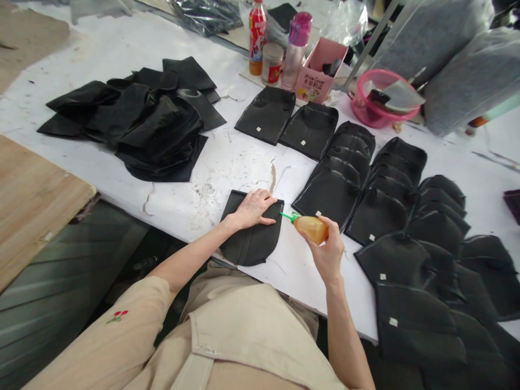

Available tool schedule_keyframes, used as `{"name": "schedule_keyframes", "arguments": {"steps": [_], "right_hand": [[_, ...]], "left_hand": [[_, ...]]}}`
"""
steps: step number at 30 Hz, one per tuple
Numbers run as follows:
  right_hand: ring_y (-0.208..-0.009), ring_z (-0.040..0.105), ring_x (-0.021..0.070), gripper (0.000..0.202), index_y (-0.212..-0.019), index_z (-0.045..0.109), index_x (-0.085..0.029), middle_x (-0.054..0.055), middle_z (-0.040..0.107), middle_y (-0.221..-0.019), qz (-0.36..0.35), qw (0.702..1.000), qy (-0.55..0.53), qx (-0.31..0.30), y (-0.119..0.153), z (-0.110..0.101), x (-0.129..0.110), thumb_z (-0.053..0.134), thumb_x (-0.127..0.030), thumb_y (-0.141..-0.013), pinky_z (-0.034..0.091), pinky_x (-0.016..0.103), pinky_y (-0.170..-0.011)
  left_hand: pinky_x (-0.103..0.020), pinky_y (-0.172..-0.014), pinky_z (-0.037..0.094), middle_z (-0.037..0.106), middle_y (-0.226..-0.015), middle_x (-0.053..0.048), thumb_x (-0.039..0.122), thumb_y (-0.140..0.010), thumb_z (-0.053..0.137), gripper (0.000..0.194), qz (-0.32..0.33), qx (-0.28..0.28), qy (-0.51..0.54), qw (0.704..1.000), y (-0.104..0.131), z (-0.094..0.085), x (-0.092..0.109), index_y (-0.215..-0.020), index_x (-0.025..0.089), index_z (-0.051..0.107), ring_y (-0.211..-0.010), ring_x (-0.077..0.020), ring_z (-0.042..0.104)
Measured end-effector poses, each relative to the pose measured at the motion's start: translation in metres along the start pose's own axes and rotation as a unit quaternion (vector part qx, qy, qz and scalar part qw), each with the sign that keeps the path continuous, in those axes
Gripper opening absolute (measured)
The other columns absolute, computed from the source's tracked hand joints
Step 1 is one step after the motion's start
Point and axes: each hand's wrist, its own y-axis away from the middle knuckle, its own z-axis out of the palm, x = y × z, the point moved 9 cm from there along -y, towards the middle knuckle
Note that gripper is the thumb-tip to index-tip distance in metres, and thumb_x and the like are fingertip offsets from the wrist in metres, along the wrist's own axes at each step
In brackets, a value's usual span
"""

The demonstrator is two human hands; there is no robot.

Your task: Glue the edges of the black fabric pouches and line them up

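A black leather-like panel [244, 244] lies at the near edge of the white table. My left hand [255, 209] rests flat on it, fingers stretched toward its upper right corner. In my right hand [328, 246] is a small glue bottle [312, 229] of amber liquid with a green nozzle. The bottle is tilted to the left, and its tip is at the panel's right edge; whether it touches cannot be made out. To the right, overlapping rows of similar black pieces [331, 192] lie on the table, some with a small white square near the edge.
A loose heap of black pieces [154, 119] lies at the left. Along the back stand a red-labelled drink bottle [257, 32], a jar [272, 64], a pink-lidded bottle [296, 49], a pink box [320, 70] and a pink basket [384, 100]. A wooden board [36, 200] is at the near left.
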Motion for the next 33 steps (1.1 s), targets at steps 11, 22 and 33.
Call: {"name": "schedule_keyframes", "arguments": {"steps": [11, 22, 33], "right_hand": [[-0.097, 0.07, 0.0264, 0.05, -0.123, 0.064, -0.026, 0.007, 0.071, -0.108, 0.049, 0.999, -0.006, -0.023, 0.019, -0.007, 0.0, 0.079, -0.057, -0.087, 0.06, 0.043, -0.089], [-0.099, 0.069, 0.0262, 0.049, -0.125, 0.063, -0.025, 0.007, 0.07, -0.11, 0.037, 0.999, -0.002, 0.008, 0.023, -0.009, 0.002, 0.078, -0.056, -0.089, 0.059, 0.043, -0.09], [-0.098, 0.068, 0.0258, 0.051, -0.123, 0.064, -0.025, 0.005, 0.068, -0.108, 0.033, 0.999, -0.009, 0.027, 0.009, 0.002, 0.011, 0.078, -0.059, -0.088, 0.058, 0.04, -0.089]], "left_hand": [[-0.041, -0.102, 0.041, 0.062, -0.128, -0.013, 0.05, -0.086, 0.082, 0.058, 0.0, -0.005, 0.007, 1.0, 0.0, 0.001, -0.001, -0.132, 0.02, 0.062, -0.124, -0.0318, 0.054], [-0.041, -0.102, 0.04, 0.063, -0.129, -0.013, 0.05, -0.086, 0.083, 0.061, -0.003, -0.009, 0.003, 1.0, 0.0, 0.002, -0.001, -0.133, 0.018, 0.062, -0.125, -0.0321, 0.054], [-0.041, -0.101, 0.04, 0.062, -0.13, -0.014, 0.049, -0.087, 0.082, 0.059, -0.004, -0.008, 0.003, 1.0, 0.001, 0.001, 0.0, -0.133, 0.018, 0.062, -0.125, -0.0325, 0.054]]}}
